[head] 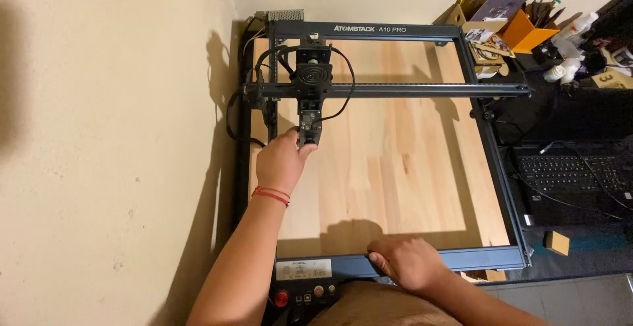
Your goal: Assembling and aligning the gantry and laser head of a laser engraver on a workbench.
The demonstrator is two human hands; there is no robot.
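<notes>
Nearest you, your right hand (410,263) rests fingers-curled on the front rail (475,258) of the machine frame, gripping its edge. Just left of it sits a control panel (303,270) with a red button (281,297) below.

Further out, your left hand (282,160), red string on the wrist, reaches up to the laser head (308,131); fingers pinch around its lower end, though the grip is partly hidden, so probably holding, not just touching. The head hangs from the cross bar (422,90), at its left end, over the wooden board (389,161) that fills the frame.

Right of the frame a dark laptop (570,177) lies open on the table. Far back right, an orange box (527,32) and white bottles (570,52) are cluttered together.
</notes>
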